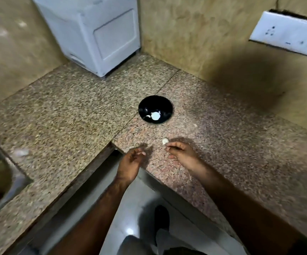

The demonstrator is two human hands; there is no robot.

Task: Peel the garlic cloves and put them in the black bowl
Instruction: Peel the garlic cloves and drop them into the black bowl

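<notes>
Head | garlic clove (pixel 165 140) pale, at right hand (pixel 181 154) fingertips, grip unclear | left hand (pixel 131 161) relaxed

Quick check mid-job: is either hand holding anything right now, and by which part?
The right hand touches a garlic clove at its near end with its fingertips; whether it is pinched is unclear. The left hand holds nothing visible.

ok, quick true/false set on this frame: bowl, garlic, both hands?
1. The black bowl is empty. False: white garlic pieces lie in it.
2. A garlic clove is at the right hand fingertips, on the granite counter. True.
3. The left hand grips a knife. False: it holds nothing visible.
4. The bowl sits beyond both hands. True.
5. The white appliance touches the bowl. False: it stands apart in the corner.
</notes>
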